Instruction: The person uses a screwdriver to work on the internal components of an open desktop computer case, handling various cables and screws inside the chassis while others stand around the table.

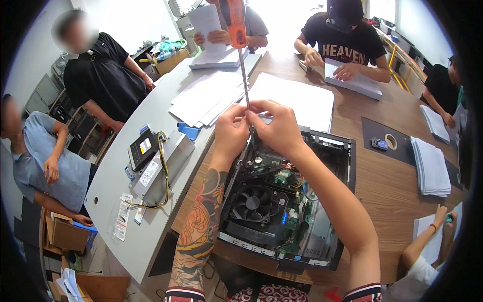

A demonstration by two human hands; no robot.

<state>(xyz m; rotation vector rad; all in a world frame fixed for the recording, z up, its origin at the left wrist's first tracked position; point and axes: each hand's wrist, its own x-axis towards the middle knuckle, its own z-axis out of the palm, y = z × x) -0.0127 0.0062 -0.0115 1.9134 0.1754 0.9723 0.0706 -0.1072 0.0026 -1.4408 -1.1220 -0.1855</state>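
Pinching orange-handled screwdriver [239, 40], upper ctr of frame: my L hand [231, 126] + R hand [278, 125] grip clamped tog. on its shaft, prob. to steady it over open desktop PC chassis [322, 226], lower ctr; tip contact unclear.

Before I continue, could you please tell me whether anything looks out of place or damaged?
Only the loose sheets on the grey table look untidy: they fan out at angles, unlike the neat stack across the wooden table. I see no spill or damage; your right forearm hides part of the case.
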